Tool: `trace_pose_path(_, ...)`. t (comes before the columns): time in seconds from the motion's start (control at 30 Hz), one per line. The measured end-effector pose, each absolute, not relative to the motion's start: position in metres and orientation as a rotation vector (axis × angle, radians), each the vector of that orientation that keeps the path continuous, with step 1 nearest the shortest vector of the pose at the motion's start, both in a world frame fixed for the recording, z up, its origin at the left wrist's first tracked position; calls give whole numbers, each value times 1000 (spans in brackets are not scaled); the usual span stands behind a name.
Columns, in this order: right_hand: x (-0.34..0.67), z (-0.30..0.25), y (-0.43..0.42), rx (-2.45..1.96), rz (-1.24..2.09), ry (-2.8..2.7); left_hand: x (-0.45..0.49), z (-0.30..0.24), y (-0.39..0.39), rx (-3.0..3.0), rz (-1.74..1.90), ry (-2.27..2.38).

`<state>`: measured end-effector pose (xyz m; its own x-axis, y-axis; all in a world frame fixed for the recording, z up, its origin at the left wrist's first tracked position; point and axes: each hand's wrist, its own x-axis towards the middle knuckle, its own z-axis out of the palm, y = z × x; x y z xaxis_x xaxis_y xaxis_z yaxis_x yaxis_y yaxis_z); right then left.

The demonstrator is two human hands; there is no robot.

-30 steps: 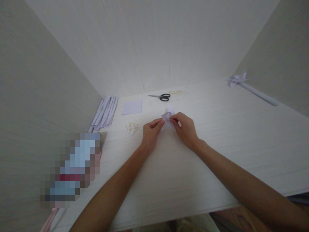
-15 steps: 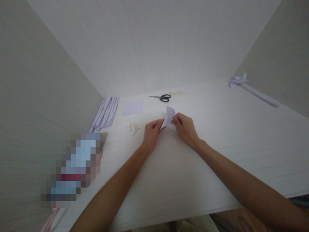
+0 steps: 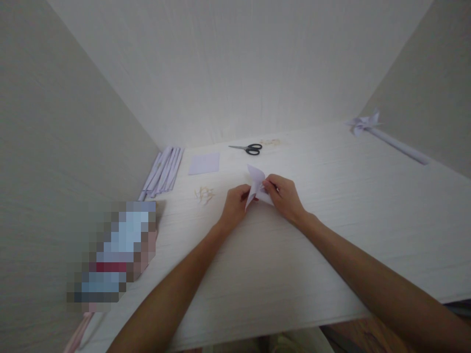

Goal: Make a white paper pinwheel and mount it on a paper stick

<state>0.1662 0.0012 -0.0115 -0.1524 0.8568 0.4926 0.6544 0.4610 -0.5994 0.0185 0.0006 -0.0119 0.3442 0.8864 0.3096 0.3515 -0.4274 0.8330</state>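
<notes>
Between my hands, above the middle of the table (image 3: 294, 274), is a pale paper pinwheel (image 3: 256, 172) with curled blades. My left hand (image 3: 236, 203) is closed at its left side, the fingertips partly hidden behind a blade. The thumb and fingers of my right hand (image 3: 282, 192) pinch the pinwheel near its centre. Beyond them lie scissors (image 3: 253, 149) with black handles, open a little to the left. A square sheet of paper (image 3: 204, 163) and a small heap of thin, light-brown sticks (image 3: 204, 194) rest to the left.
Several rolled paper tubes (image 3: 164, 171) lie together at the left wall. A finished-looking pinwheel on a paper stick (image 3: 397, 144) leans along the right side. More thin bits (image 3: 270, 142) lie behind the scissors. A blurred-out object (image 3: 121, 250) stands at the left edge.
The pinwheel has turned slightly in my hands, with one blade now pointing down toward me. My left fingers have shifted behind the paper. My right hand keeps its pinch.
</notes>
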Motion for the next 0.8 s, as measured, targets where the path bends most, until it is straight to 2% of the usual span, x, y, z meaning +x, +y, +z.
trace_pose_path(0.8, 165, -14, 2, -1193, 279, -2008, 18, -13, -2, 2022, 1013, 986)
